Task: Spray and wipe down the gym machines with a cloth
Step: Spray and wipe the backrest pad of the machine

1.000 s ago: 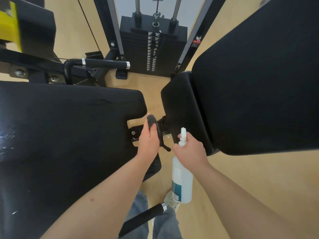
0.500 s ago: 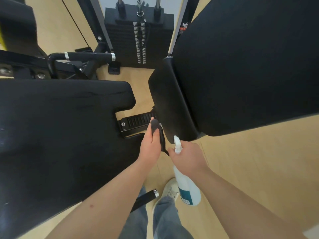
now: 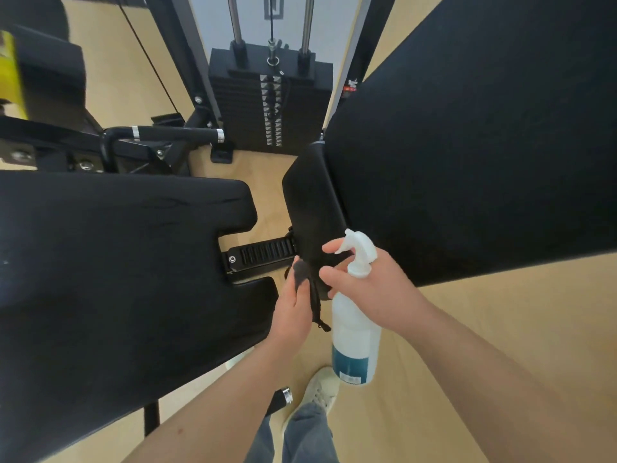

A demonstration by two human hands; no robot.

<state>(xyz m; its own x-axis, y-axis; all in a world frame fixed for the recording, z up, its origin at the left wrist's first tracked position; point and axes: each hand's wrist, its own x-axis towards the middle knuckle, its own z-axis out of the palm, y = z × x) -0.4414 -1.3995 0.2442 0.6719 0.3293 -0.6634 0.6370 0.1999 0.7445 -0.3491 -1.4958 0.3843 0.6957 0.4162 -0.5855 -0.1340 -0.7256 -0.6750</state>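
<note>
Wooden gym floor; dark cloth in left fingers, beside spray bottle.

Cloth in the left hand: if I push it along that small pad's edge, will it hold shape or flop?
Probably floppy: the cloth bunches over the left hand and a thin tail dangles below it. Likely light, being small enough to sit mostly inside that grip. The tail might snag on the notched rail nearby.
</note>
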